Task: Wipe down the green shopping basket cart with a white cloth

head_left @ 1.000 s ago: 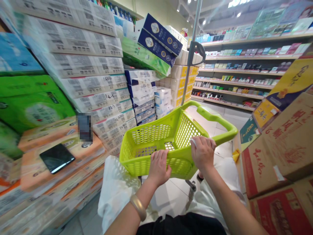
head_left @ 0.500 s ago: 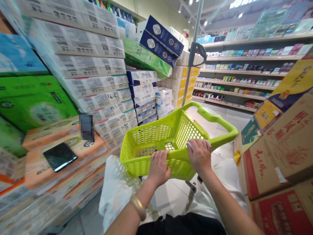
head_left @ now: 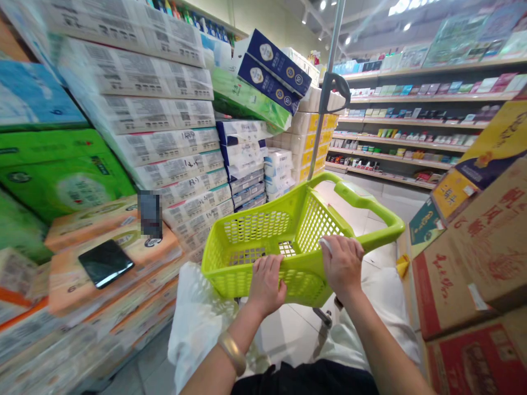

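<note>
Grips lime-green shopping basket's (head_left: pixel 251 227) near rim with left hand (head_left: pixel 265 282), fingers curled. Presses right hand (head_left: pixel 341 264), closed on white scrap (head_left: pixel 325 242), onto same rim. Holds basket mid-aisle, tissue packs (head_left: pixel 164 142) left, cartons (head_left: pixel 473 258) right.

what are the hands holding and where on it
Both hold the green basket by its near rim: the left hand at the middle, the right hand toward the handle, with something white under it.
</note>
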`<state>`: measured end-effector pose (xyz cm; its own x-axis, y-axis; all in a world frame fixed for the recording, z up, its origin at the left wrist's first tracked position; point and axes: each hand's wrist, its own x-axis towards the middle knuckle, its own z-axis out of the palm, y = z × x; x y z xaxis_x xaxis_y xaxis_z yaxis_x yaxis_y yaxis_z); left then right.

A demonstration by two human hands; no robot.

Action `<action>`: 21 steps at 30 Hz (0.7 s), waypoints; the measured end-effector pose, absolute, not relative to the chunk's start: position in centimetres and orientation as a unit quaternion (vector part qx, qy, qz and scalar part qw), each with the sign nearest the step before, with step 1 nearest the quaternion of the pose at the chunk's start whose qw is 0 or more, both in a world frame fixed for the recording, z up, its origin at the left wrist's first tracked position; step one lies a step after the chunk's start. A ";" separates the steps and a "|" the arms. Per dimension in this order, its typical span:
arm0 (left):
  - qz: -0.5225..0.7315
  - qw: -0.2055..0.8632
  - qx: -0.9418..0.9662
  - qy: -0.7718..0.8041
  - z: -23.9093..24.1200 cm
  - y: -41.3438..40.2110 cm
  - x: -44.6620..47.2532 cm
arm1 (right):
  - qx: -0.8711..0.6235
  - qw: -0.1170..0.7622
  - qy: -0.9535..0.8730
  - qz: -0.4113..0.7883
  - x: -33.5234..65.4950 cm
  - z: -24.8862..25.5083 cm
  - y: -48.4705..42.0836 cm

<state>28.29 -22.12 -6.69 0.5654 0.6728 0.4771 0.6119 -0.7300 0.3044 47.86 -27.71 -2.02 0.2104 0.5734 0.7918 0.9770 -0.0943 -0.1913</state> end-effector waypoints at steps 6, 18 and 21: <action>0.299 0.051 0.879 0.368 -6.8 -22.3 28.6 | -0.695 0.353 -0.565 -0.270 46.4 -2.6 -27.0; 0.299 0.058 0.881 0.361 -6.6 -22.2 27.9 | -0.674 0.373 -0.578 -0.269 45.7 -3.0 -27.3; 0.302 0.055 0.878 0.367 -6.7 -22.3 28.2 | -0.691 0.376 -0.538 -0.302 47.4 -2.5 -27.7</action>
<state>28.17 -22.32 -6.67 0.5476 0.6783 0.4900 0.6120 -0.7240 0.3182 47.42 -27.72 -2.50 0.2381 0.5176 0.8219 0.9712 -0.1383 -0.1943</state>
